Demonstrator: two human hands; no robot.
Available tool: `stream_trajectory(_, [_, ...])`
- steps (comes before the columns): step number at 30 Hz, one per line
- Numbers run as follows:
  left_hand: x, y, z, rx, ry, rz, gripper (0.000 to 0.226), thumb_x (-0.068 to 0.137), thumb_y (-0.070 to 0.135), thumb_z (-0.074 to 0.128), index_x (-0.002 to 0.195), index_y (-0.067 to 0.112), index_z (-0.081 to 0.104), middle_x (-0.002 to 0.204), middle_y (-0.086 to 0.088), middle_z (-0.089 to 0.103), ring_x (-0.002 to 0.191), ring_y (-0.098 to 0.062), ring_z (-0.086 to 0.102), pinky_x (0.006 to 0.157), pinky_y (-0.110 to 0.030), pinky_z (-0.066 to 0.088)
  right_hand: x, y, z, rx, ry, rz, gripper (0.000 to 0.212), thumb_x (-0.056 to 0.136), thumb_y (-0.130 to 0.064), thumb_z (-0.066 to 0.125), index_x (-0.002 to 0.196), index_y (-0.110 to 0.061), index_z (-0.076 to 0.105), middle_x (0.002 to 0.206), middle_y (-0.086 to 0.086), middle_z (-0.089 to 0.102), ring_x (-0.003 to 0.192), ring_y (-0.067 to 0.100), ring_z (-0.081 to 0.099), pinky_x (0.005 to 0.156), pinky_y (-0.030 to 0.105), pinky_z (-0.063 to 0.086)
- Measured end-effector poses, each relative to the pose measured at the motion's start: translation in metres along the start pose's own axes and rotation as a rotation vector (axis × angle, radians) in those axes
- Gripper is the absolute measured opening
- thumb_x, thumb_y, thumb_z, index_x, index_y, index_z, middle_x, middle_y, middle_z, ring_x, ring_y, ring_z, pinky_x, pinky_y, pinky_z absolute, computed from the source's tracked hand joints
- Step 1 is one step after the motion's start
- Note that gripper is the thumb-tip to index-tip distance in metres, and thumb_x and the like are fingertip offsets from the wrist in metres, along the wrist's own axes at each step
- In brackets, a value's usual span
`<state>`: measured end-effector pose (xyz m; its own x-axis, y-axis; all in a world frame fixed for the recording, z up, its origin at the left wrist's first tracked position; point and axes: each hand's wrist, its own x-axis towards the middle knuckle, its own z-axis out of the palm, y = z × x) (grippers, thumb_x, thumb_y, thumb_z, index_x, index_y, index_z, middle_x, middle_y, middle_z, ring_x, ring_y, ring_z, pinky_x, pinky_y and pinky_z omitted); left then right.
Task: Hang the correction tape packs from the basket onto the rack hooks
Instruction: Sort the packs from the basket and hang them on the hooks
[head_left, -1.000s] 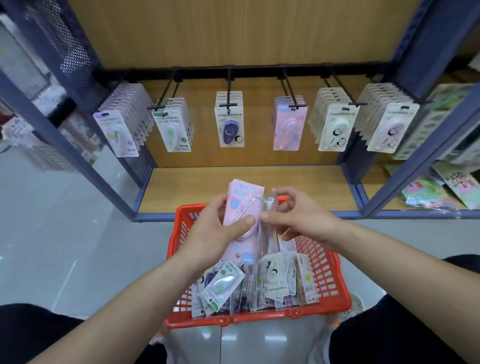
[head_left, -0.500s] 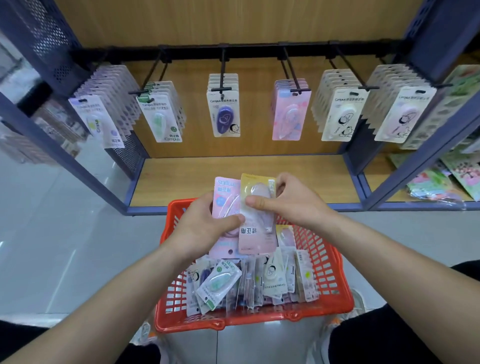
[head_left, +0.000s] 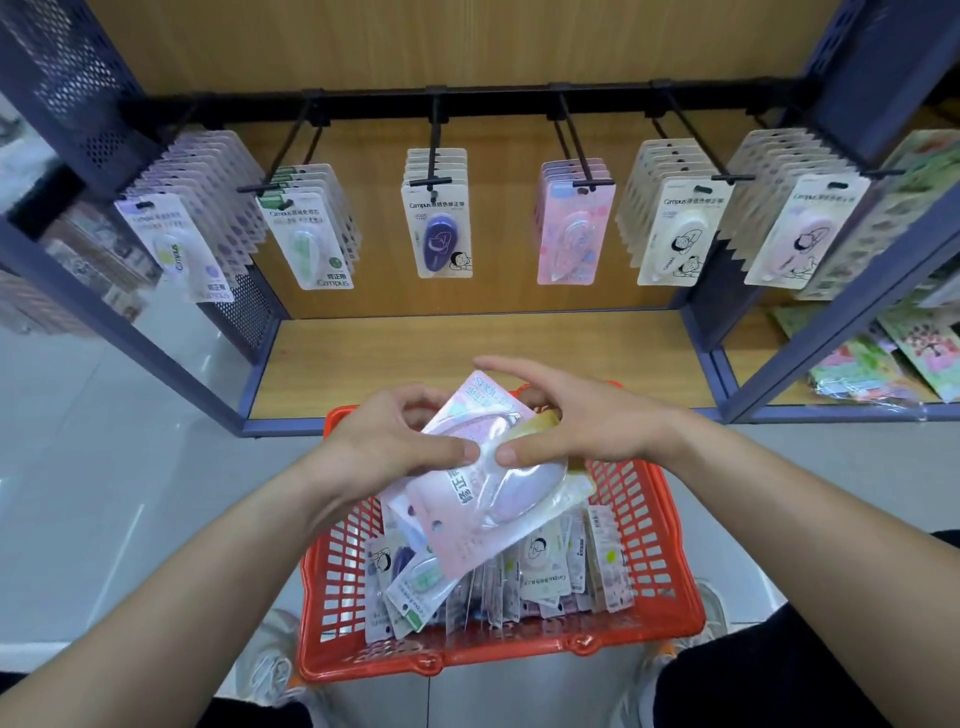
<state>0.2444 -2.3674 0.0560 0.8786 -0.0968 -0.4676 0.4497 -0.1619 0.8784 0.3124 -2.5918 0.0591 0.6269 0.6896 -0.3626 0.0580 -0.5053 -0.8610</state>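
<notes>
Pink correction tape packs (head_left: 483, 499) are being held fanned just above the red basket (head_left: 498, 656). The left hand (head_left: 389, 447) and right hand (head_left: 582, 423) are both pinching them, thumbs nearly touching on top. Loose packs (head_left: 540, 571) are standing in the basket. Beyond, the rack hooks (head_left: 434, 135) are carrying hanging packs (head_left: 441, 234).

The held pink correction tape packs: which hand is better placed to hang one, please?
Probably the right hand: it pinches the front pink pack and lies below the hook of pink packs; the left hand lies farther left.
</notes>
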Motion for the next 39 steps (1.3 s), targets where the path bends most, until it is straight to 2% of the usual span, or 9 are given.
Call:
stream_trajectory(4, [-0.005,0.006,-0.005,0.038,-0.036,0.006,0.059,0.057,0.016,0.088,0.113,0.012,0.071,0.098,-0.011,0.079,0.077,-0.027,0.074,0.068,-0.033,0.060,-0.005,-0.003,0.005,0.042,0.023,-0.010,0.073,0.063,-0.051,0.088,0.122,-0.048,0.045,0.112,0.001,0.070,0.106,0.030,0.066,0.088,0.053,0.055])
stream_trajectory(8, [-0.011,0.009,0.000,0.063,-0.039,0.017,0.052,0.060,0.021,0.086,0.111,0.018,0.073,0.096,-0.009,0.080,0.068,-0.023,0.071,0.057,-0.030,0.055,-0.007,-0.004,0.008,0.070,0.033,-0.035,0.071,0.057,-0.048,0.091,0.110,-0.038,0.044,0.117,-0.005,0.069,0.102,0.029,0.067,0.087,0.061,0.055])
stream_trajectory(11, [-0.010,0.008,0.003,0.114,-0.012,0.027,0.047,0.060,0.029,0.085,0.106,0.024,0.075,0.089,-0.004,0.080,0.061,-0.024,0.062,0.048,-0.028,0.044,-0.008,-0.008,0.011,0.046,-0.012,-0.035,0.081,0.065,-0.034,0.096,0.126,-0.048,0.045,0.121,-0.007,0.066,0.100,0.013,0.066,0.082,0.047,0.059])
stream_trajectory(14, [-0.009,0.005,0.004,0.071,0.050,0.046,0.042,0.062,0.026,0.093,0.100,0.024,0.077,0.093,-0.007,0.080,0.069,-0.026,0.065,0.062,-0.038,0.048,-0.006,-0.005,0.010,0.048,-0.008,-0.061,0.075,0.064,-0.033,0.096,0.124,-0.050,0.054,0.121,-0.008,0.066,0.112,0.024,0.065,0.099,0.055,0.053])
stream_trajectory(20, [-0.001,0.000,0.006,-0.071,0.260,0.128,0.028,0.072,0.020,0.093,0.088,0.017,0.070,0.095,-0.013,0.077,0.068,-0.019,0.067,0.068,-0.036,0.053,0.003,0.006,0.013,0.187,0.133,-0.062,0.060,0.067,-0.030,0.094,0.117,-0.040,0.062,0.112,-0.008,0.071,0.104,0.009,0.068,0.094,0.032,0.056])
stream_trajectory(25, [0.002,0.000,0.003,-0.186,0.235,0.141,0.050,0.048,0.045,0.091,0.094,0.028,0.078,0.093,-0.006,0.077,0.078,-0.021,0.070,0.078,-0.039,0.059,0.008,0.011,0.017,0.298,0.245,-0.083,0.061,0.064,-0.031,0.094,0.116,-0.034,0.063,0.115,-0.001,0.072,0.103,0.010,0.068,0.091,0.030,0.057])
stream_trajectory(29, [0.003,0.001,0.006,-0.346,0.264,0.156,0.051,0.073,0.005,0.087,0.119,0.013,0.066,0.108,-0.012,0.072,0.088,-0.036,0.075,0.070,-0.058,0.062,0.013,0.012,0.022,0.429,0.351,-0.080,0.043,0.074,-0.032,0.088,0.109,-0.028,0.064,0.102,0.003,0.072,0.084,0.014,0.067,0.074,0.032,0.054])
stream_trajectory(32, [0.004,0.002,0.008,-0.428,0.292,0.164,0.044,0.088,-0.008,0.070,0.128,0.005,0.057,0.107,-0.012,0.074,0.082,-0.037,0.076,0.058,-0.056,0.062,0.015,0.012,0.027,0.493,0.426,-0.068,0.040,0.078,-0.035,0.088,0.106,-0.026,0.061,0.094,0.002,0.073,0.077,0.016,0.067,0.067,0.034,0.053])
stream_trajectory(39, [0.012,0.002,0.009,-0.445,0.435,0.190,0.053,0.071,0.019,0.084,0.118,0.010,0.062,0.101,-0.009,0.077,0.083,-0.031,0.076,0.089,-0.055,0.059,0.023,0.011,0.045,0.437,0.638,-0.050,0.044,0.079,-0.050,0.083,0.096,-0.020,0.055,0.089,-0.001,0.065,0.074,0.011,0.060,0.067,0.031,0.047])
